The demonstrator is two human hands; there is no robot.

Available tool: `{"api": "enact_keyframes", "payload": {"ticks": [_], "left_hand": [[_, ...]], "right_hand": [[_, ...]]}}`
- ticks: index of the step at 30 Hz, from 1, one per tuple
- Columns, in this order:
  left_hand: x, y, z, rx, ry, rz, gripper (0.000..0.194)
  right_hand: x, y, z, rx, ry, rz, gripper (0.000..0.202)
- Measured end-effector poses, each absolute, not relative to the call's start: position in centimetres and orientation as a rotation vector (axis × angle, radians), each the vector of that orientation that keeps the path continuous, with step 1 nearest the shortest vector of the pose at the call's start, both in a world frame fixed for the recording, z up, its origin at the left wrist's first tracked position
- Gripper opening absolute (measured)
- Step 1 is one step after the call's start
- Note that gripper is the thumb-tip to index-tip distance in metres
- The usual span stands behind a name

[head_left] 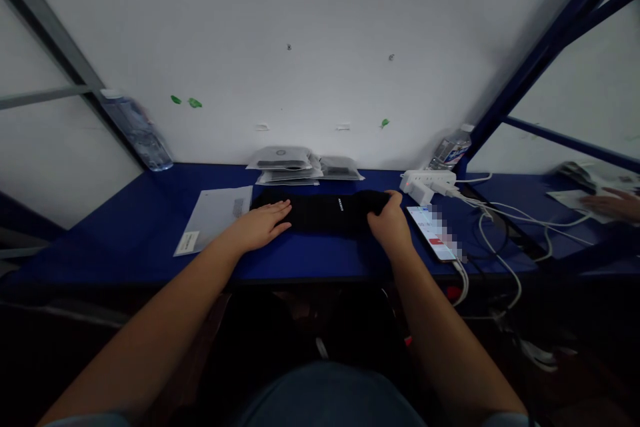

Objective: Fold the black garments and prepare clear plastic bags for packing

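left hand: flat, palm down | right hand: curled, gripping | forearms: reaching forward, apart

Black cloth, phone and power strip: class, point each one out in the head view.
Black cloth (323, 213): head view, middle of its top.
Phone (430, 233): head view, its screen.
Power strip (443, 177): head view, its top.

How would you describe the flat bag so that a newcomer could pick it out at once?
Find the blue table, then the black cloth under the left hand. The bag lies just left of them, pale, with a white label at its near corner. Unlike the packets piled by the wall, it lies unstacked.
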State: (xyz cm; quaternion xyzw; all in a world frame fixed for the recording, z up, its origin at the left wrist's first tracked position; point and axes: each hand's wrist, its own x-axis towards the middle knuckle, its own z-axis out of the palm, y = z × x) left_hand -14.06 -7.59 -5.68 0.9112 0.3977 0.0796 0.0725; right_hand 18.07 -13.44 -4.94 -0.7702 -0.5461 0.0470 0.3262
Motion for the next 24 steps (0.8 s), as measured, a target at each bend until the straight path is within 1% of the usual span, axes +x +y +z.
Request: {"api": "enact_keyframes", "payload": {"ticks": [2, 3, 5, 7, 9, 12, 15, 17, 20, 22, 24], "left_hand": [[-13.9, -7.7, -5.7, 2.727, 1.213, 0.265, 0.061], [-13.9, -7.7, -5.7, 2.729, 1.223, 0.273, 0.061], [-13.8, -7.7, -5.9, 2.745, 1.233, 0.277, 0.061], [-13.8, -7.7, -6.1, 2.764, 1.236, 0.275, 0.061], [-13.7, -7.7, -6.3, 2.772, 1.246, 0.277, 0.061], [-13.7, -7.6, -6.5, 2.773, 1.262, 0.264, 0.062], [-13.6, -7.3, -6.6, 2.776, 1.263, 0.209, 0.064], [-13.6, -7.0, -6.5, 2.778, 1.253, 0.157, 0.066], [-13.5, -6.0, -5.9, 2.774, 1.211, 0.053, 0.067], [-13.3, -5.1, -5.1, 2.758, 1.228, 0.022, 0.067], [-12.9, -4.1, -4.1, 2.742, 1.297, 0.09, 0.065]], "right_hand": [[18.2, -13.7, -4.9, -2.059, -1.443, -0.063, 0.079], [18.1, -13.6, -4.9, -2.055, -1.48, -0.154, 0.081], [17.6, -13.2, -4.8, -1.979, -1.661, -0.241, 0.075], [17.0, -12.5, -5.1, -1.821, -1.962, -0.167, 0.064], [16.7, -11.8, -5.8, -1.671, -2.228, 0.021, 0.059], [16.7, -11.0, -6.9, -1.62, -2.346, 0.226, 0.066], [17.0, -10.4, -7.1, -1.642, -2.303, 0.275, 0.073], [17.1, -9.8, -6.4, -1.649, -2.296, 0.285, 0.066], [16.5, -8.6, -5.1, -1.712, -2.319, 0.244, 0.047], [15.7, -7.9, -4.7, -1.783, -2.292, 0.144, 0.04], [15.0, -7.3, -4.8, -1.804, -2.225, 0.032, 0.035]]}}
